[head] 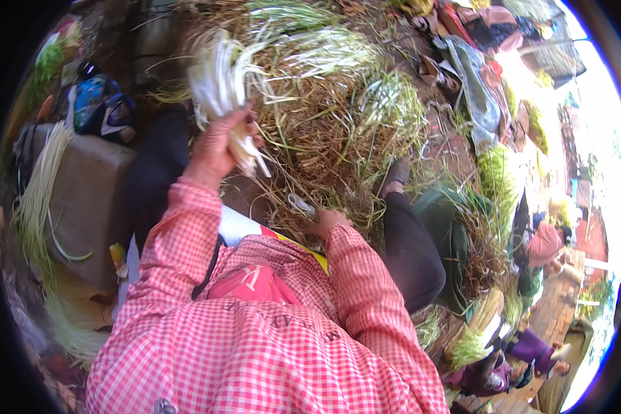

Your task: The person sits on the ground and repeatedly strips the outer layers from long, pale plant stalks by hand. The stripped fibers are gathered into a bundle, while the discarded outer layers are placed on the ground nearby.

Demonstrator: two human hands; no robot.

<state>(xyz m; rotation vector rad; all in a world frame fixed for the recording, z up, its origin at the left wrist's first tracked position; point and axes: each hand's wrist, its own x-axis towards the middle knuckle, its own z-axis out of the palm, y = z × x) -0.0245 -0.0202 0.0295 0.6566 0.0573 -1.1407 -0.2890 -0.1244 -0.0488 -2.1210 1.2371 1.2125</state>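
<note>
My left hand (218,138) is raised, its fingers wrapped around a bunch of long whitish-green vegetable stalks (220,77). The stalks fan out away from me, and their cut-looking pale ends poke out below the fist. Low between my knees is my right hand (334,222), close to dry straw-like trimmings (282,220). Its fingers are mostly turned from view, so I cannot tell whether they hold anything. Just beyond it lies a small whitish object (301,203), too blurred to name. More stalks lie in bundles farther out, one pale (331,52) and one greener (393,103).
Left of me, stalks (44,191) drape over a brown block-like seat or box (88,191) beside a blue patterned bag (95,101). A dark green sack (440,227) stands by my right knee. Several people sit at the right, one in a pink top (546,246), among vegetable heaps (497,178).
</note>
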